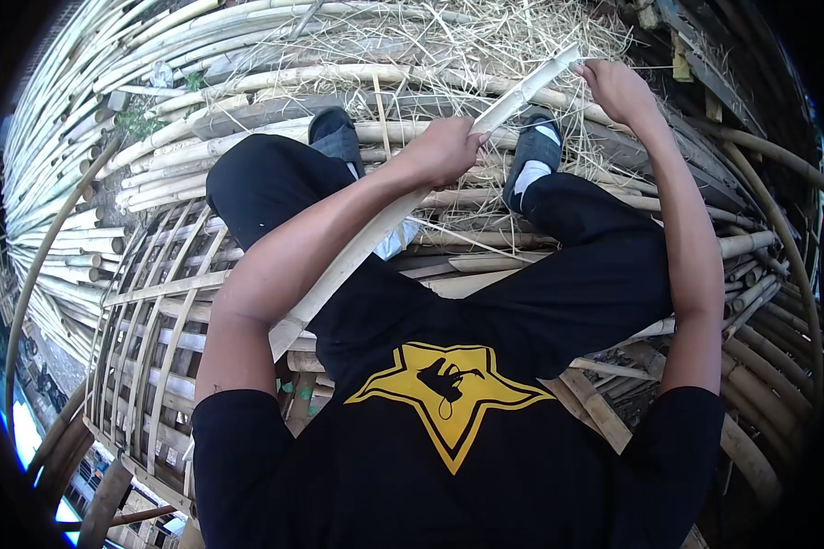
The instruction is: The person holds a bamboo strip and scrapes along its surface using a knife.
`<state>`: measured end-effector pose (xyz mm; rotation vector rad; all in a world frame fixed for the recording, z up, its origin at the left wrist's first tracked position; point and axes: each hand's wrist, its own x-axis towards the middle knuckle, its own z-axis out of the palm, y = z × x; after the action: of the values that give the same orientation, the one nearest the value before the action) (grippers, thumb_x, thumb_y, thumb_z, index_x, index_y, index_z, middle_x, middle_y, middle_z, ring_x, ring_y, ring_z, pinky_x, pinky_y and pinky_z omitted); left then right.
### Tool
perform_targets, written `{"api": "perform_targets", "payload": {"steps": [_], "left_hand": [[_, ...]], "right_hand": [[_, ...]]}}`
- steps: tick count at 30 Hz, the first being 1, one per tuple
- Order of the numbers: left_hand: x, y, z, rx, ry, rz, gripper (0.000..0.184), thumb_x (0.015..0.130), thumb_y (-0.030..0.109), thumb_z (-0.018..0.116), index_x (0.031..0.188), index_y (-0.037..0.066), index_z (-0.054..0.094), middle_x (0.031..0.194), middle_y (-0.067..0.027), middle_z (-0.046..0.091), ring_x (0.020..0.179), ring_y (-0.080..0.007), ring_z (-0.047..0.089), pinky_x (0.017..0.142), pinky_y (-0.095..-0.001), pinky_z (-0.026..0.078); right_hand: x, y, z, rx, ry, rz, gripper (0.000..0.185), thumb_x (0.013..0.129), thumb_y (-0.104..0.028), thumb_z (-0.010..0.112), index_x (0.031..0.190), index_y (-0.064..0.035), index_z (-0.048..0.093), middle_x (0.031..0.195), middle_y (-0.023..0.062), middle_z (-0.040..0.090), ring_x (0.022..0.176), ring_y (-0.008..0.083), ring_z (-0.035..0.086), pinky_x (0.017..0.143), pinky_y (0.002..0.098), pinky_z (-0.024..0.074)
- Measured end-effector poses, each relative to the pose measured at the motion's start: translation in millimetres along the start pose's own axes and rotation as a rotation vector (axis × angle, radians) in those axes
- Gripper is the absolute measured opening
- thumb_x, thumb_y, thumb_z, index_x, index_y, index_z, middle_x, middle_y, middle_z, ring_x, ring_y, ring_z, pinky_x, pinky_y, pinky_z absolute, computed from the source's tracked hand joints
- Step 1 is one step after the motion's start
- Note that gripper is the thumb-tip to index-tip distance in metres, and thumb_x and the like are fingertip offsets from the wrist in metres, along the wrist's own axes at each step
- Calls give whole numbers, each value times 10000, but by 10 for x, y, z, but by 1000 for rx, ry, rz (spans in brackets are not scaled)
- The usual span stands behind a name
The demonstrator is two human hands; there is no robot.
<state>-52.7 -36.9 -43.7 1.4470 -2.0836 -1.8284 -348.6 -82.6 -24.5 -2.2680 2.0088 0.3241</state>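
A long split bamboo strip (513, 105) runs diagonally from beside my left thigh up to the right, its pale inner side showing near the far end. Around its middle, my left hand (444, 151) is closed, with the thumb along the edge. At the strip's far end my right hand (604, 87) is pinched, its fingertips beside the tip. Whatever is between those fingertips is too small to make out. Below the strip are my feet in dark sandals (533, 151), resting on bamboo poles.
Bamboo poles (183, 41) lie stacked at the upper left, with more at the right. Loose shavings (403, 41) cover the ground ahead. A slatted bamboo frame (156, 339) stands at my left. Curved poles (778, 160) arch at the right edge.
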Motion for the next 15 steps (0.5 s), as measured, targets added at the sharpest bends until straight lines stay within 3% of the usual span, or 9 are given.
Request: {"api": "perform_targets", "payload": {"steps": [2,4,5,7,8,10,13,15], "left_hand": [[2,15,-7,3,6,5,349,963,252,423,932,-79,529,631,-188,577,436,-256,563,441,-403,457],[7,-1,2,-2,-2,-6,339,961,242,423,932,-78,531,628,-186,579,431,-258,562,445,-401,463],[11,-15,5,-1,-1,-6,339,961,242,423,932,-78,531,628,-186,579,431,-258,562,445,-401,463],[26,-18,11,38,-4,8,331,957,237,426,934,-76,531,625,-182,582,425,-260,561,449,-399,467],[28,-19,15,37,-2,9,331,957,237,426,934,-76,531,625,-182,582,425,-260,561,449,-399,467],[9,-12,15,49,-7,20,328,953,236,430,934,-76,532,620,-185,586,428,-266,568,457,-401,473],[96,-136,80,138,78,151,326,952,234,429,930,-75,532,610,-187,589,432,-267,575,460,-404,473],[103,-155,86,119,77,127,324,952,229,429,927,-76,532,605,-186,589,433,-267,576,460,-405,473]], "right_hand": [[60,66,25,26,-27,7,402,947,-347,421,888,-1,618,822,245,630,844,418,596,754,494,468],[91,113,33,214,-94,-27,417,967,-352,384,910,7,589,689,190,617,606,337,611,581,446,495],[91,141,35,215,-92,-28,417,967,-352,384,910,7,589,689,190,617,606,337,611,581,446,495],[38,127,-84,910,-471,405,392,986,-349,334,928,-22,543,572,67,531,381,148,467,367,313,407],[8,121,-94,908,-471,404,392,986,-349,334,928,-22,543,572,67,531,381,148,467,367,313,407],[-52,111,-79,1177,-523,564,356,988,-407,370,911,-83,498,543,-18,469,332,7,310,295,182,228],[-73,82,-118,1115,-589,500,393,972,-450,384,875,-82,485,543,-3,482,327,24,324,286,188,224],[-71,7,-110,1017,-609,411,444,955,-514,384,839,-94,466,538,-3,465,333,27,314,289,192,211]]}}
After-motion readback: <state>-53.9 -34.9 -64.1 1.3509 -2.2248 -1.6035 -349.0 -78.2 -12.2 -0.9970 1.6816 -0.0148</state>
